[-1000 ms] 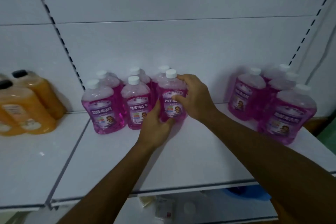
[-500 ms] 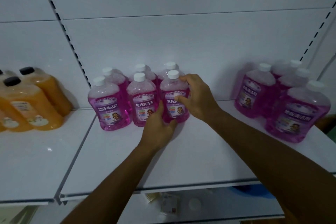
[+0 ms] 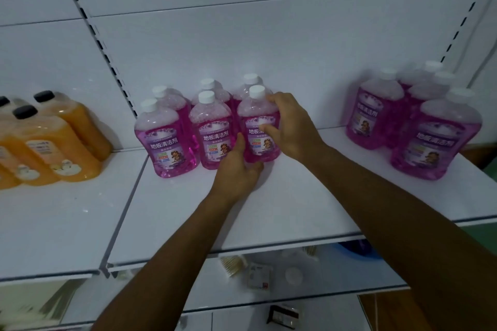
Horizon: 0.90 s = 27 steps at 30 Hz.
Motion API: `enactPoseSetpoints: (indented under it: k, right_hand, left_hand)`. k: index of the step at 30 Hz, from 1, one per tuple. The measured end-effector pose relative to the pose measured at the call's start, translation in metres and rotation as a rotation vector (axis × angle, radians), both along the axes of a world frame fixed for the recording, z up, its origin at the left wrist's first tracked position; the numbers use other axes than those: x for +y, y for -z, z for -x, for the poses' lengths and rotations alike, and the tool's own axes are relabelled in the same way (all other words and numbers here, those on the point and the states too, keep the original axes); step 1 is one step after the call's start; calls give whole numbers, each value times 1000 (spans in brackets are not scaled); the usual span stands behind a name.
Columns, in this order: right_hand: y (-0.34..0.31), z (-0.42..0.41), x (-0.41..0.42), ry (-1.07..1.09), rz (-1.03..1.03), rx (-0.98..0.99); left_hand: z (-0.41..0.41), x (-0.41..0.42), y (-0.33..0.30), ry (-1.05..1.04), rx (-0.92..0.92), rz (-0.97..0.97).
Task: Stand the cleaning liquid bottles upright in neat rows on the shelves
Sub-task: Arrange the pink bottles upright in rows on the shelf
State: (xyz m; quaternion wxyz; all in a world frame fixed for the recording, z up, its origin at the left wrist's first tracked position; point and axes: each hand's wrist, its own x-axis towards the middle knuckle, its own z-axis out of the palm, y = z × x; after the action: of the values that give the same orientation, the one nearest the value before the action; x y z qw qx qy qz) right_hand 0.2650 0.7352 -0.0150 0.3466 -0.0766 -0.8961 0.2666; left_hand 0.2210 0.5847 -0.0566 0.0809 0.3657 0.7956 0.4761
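Several pink floor-cleaner bottles with white caps stand upright in two rows on the white shelf (image 3: 282, 212). The front right one, a pink bottle (image 3: 258, 126), is held between both hands. My left hand (image 3: 236, 169) cups its lower left side and base. My right hand (image 3: 290, 126) wraps its right side, fingers across the label and shoulder. Beside it stand the front middle bottle (image 3: 211, 131) and the front left bottle (image 3: 164, 142).
A looser cluster of pink bottles (image 3: 433, 131) stands at the shelf's right end. Orange bottles with black caps (image 3: 51, 148) fill the left shelf section. Small items lie on the lower shelf (image 3: 258, 274). A perforated upright (image 3: 102, 43) divides the back panel.
The view has shifted slightly downward and the bottles appear higher and closer. Both hands stay on the front right pink bottle, which has hardly moved.
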Motion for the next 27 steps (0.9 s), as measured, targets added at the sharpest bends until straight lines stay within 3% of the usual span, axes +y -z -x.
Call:
enactPoseSetpoints:
  k: [3, 7, 11, 15, 19, 27]
  right_hand:
    - [0, -7, -3, -12, -9, -45]
    - [2, -31, 2, 36, -8, -27]
    - [-7, -70, 26, 216, -84, -5]
    - [-21, -123, 53, 444, -185, 177]
    - [-15, -167, 89, 702, -165, 208]
    - [10, -196, 120, 714, 41, 113]
  left_hand:
    - [-15, -3, -2, -88, 171, 12]
    - [-36, 9, -3, -45, 204, 8]
    - [-60, 47, -4, 90, 128, 83]
    - [-85, 95, -5, 255, -6, 95]
    - [-111, 142, -6, 394, -143, 60]
    - [-132, 190, -1, 472, -238, -16]
